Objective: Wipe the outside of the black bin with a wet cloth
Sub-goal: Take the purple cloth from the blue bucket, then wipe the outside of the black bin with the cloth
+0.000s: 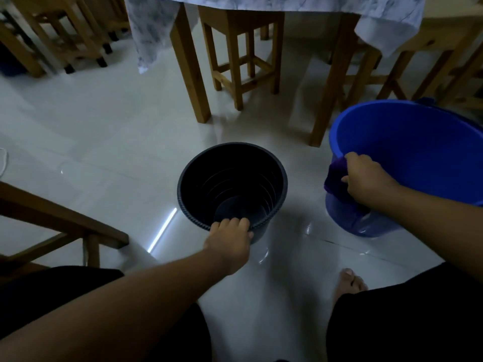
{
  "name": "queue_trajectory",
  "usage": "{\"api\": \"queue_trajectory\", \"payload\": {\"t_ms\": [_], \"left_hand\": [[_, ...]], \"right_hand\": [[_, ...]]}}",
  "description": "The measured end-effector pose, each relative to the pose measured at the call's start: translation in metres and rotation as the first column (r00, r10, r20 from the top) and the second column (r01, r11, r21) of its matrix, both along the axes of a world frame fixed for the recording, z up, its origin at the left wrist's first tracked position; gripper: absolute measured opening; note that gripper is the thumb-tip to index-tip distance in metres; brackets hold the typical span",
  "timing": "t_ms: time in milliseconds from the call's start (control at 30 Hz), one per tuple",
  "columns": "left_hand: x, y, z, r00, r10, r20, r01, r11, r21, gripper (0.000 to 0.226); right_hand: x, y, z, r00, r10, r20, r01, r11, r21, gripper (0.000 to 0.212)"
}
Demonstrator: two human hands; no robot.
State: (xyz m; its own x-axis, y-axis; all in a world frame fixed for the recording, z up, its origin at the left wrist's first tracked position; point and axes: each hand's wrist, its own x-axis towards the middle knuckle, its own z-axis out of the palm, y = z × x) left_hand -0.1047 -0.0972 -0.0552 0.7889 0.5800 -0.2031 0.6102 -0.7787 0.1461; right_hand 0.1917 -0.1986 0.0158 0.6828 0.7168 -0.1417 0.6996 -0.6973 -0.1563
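The black bin (230, 176) stands upright on the white tiled floor in the middle of the view, open and empty, with ridged inner walls. My left hand (230, 241) grips its near rim, fingers curled over the edge. To the right stands a blue bucket (418, 152). My right hand (366, 178) is at the bucket's near-left rim, closed on a purple cloth (335, 178) that hangs over the rim and down the outside wall.
A wooden table's legs (190, 69) and a stool (243, 56) stand behind the bin, under a pale tablecloth (151, 30). More wooden stools are at far left and right. A wooden frame (65, 220) lies at left. My bare foot (349, 282) rests on the wet-looking floor.
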Motion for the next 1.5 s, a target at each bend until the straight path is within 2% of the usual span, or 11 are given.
{"api": "queue_trajectory", "payload": {"t_ms": [167,367,500,667,833,967,1067,1167,1300,1400,1500], "left_hand": [[0.001,0.004,-0.008,0.997,-0.041,0.059,0.038,0.998,0.047,0.02],[0.021,0.03,0.011,0.976,-0.129,0.172,0.088,0.97,0.227,0.019],[0.034,0.049,0.027,0.956,-0.147,0.254,0.061,0.946,0.319,0.018],[0.045,0.072,0.045,0.921,-0.12,0.371,0.026,0.968,0.249,0.017],[0.045,0.09,0.051,0.885,-0.107,0.454,0.051,0.99,0.135,0.014],[0.041,0.108,0.042,0.879,-0.04,0.475,0.019,0.999,0.05,0.018],[0.042,0.119,0.035,0.874,0.035,0.485,-0.069,0.996,0.052,0.021],[0.042,0.123,0.027,0.862,0.143,0.486,-0.208,0.975,0.082,0.024],[0.035,0.131,0.017,0.826,0.251,0.504,-0.305,0.952,0.027,0.024],[0.032,0.143,0.013,0.797,0.352,0.49,-0.389,0.921,-0.028,0.027],[0.029,0.155,0.009,0.797,0.373,0.475,-0.393,0.917,-0.061,0.03]], "right_hand": [[-0.001,-0.001,0.003,0.999,0.023,0.032,-0.024,1.0,0.011,0.033],[-0.001,0.003,0.024,0.988,0.094,0.121,-0.101,0.994,0.049,0.039],[-0.015,0.015,0.037,0.983,0.169,0.074,-0.176,0.979,0.101,0.045],[-0.049,0.035,0.043,0.946,0.322,-0.03,-0.301,0.911,0.281,0.05],[-0.076,0.056,0.03,0.886,0.461,0.053,-0.451,0.83,0.327,0.047],[-0.099,0.064,0.002,0.87,0.488,0.074,-0.479,0.797,0.367,0.053],[-0.125,0.068,-0.03,0.877,0.476,0.065,-0.458,0.789,0.408,0.048],[-0.148,0.067,-0.064,0.826,0.558,0.081,-0.545,0.754,0.367,0.043],[-0.159,0.054,-0.093,0.779,0.617,0.117,-0.623,0.738,0.258,0.052],[-0.16,0.045,-0.106,0.738,0.669,0.087,-0.666,0.701,0.255,0.06],[-0.162,0.04,-0.111,0.697,0.713,0.083,-0.704,0.656,0.272,0.069]]}}
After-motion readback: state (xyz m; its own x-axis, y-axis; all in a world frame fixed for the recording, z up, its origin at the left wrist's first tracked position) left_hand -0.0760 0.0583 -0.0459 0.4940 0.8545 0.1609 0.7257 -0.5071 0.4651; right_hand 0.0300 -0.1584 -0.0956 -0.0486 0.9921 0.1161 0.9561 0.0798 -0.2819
